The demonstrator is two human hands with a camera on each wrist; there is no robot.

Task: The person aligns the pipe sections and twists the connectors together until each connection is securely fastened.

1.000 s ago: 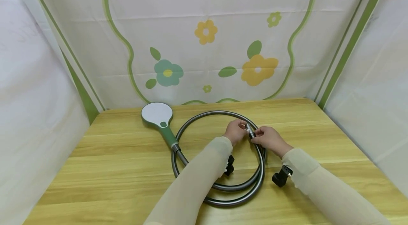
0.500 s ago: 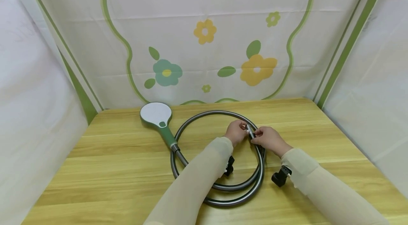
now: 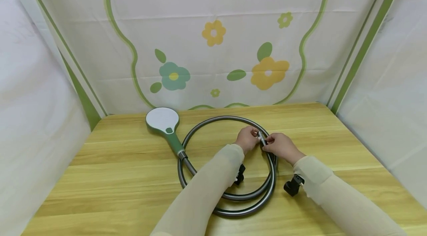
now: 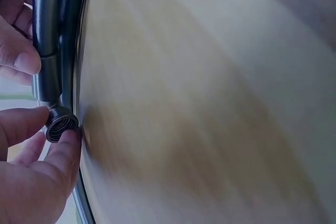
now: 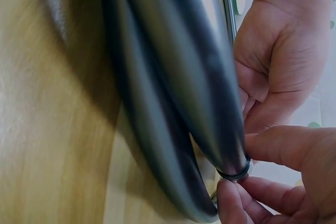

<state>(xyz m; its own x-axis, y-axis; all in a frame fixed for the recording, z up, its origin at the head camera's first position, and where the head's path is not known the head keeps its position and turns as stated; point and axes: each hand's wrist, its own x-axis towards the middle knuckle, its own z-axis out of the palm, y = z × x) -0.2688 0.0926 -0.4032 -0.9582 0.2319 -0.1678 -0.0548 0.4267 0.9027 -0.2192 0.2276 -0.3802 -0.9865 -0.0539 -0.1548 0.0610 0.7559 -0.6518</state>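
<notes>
A coiled dark metallic shower hose (image 3: 230,118) lies on the wooden table, joined at one end to a green-handled shower head (image 3: 162,118) with a white face. Its other end carries a threaded connector nut (image 4: 62,125), tilted with its opening showing in the left wrist view. My left hand (image 3: 247,139) pinches that nut between thumb and fingers. Just behind it, my right hand (image 3: 282,147) pinches the hose's end sleeve (image 4: 48,80). In the right wrist view, the right hand's fingers close around the hose end, and the nut is mostly hidden there.
The wooden table (image 3: 110,176) runs back to a white cloth backdrop (image 3: 186,35) with printed flowers. White cloth side walls (image 3: 397,117) flank it. Small black wrist cameras (image 3: 293,185) hang below both sleeves.
Both hands keep their hold at the hose end with hardly any movement. The head view has shifted very slightly; the shower head and coil lie as before.
</notes>
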